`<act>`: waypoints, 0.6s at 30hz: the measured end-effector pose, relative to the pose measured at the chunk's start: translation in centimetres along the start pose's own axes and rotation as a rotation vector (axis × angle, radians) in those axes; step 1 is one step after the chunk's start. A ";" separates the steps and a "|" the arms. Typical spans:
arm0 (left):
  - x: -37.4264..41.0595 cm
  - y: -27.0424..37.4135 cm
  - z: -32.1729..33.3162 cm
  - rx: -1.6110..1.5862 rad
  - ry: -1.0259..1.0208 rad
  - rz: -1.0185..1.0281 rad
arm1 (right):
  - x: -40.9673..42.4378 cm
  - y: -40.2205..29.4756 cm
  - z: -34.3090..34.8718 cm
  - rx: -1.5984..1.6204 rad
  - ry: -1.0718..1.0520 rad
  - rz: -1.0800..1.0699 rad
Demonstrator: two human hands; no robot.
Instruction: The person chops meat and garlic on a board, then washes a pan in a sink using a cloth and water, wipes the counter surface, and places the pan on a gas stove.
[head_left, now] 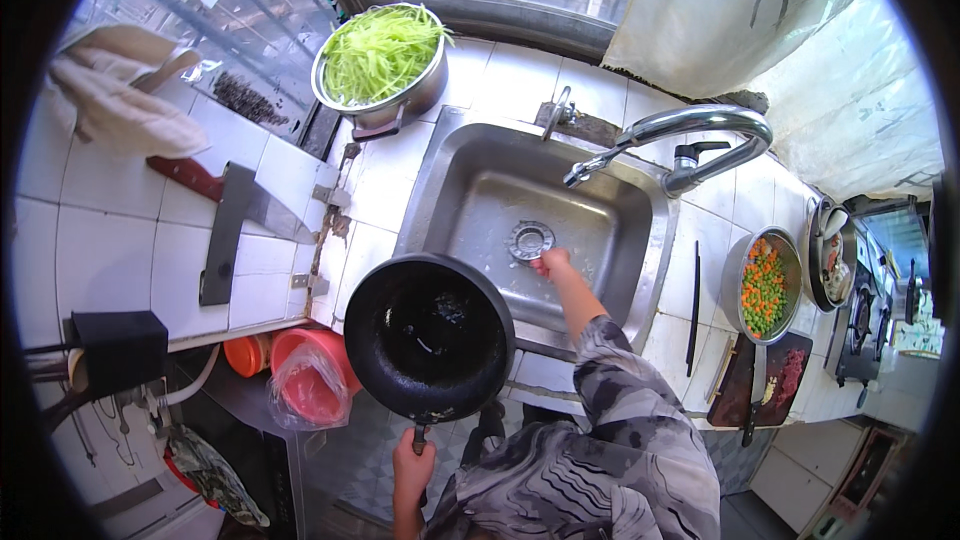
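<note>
My left hand [414, 457] grips the handle of a black wok [431, 341]. The wok is tilted with its inside facing me, over the sink's near left corner and the counter edge. A few wet, shiny spots show on its inner surface. Down in the stainless steel sink [480, 199], my right hand [553, 262] reaches to the edge of the round drain strainer [532, 240]. Its fingertips are partly hidden, so whether they hold the strainer cannot be told. Small pale scraps lie on the basin floor. Above the sink hangs the chrome faucet [697, 120].
A pot [390, 116] heaped with shredded green vegetable [386, 52] stands behind the sink. To the right are a strainer of diced vegetables [769, 292], a chopping board [731, 397] with a knife, and a gas stove [862, 322]. A wall-mounted knife [274, 210] and pink basin [311, 360] are left.
</note>
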State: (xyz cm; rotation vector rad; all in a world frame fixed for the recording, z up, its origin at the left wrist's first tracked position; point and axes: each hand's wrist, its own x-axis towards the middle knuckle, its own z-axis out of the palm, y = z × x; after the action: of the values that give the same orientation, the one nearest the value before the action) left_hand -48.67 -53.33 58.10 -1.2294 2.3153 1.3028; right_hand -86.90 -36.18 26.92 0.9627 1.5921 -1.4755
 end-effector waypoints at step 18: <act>0.0 -1.2 1.5 0.002 0.061 -0.018 | -9.8 -29.0 -14.9 -0.284 1.282 -0.894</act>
State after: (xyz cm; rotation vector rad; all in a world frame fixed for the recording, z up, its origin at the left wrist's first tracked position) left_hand -48.08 -52.44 56.53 -1.3039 2.3399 1.2738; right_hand -109.17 -23.22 49.21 1.1496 3.3808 -0.9966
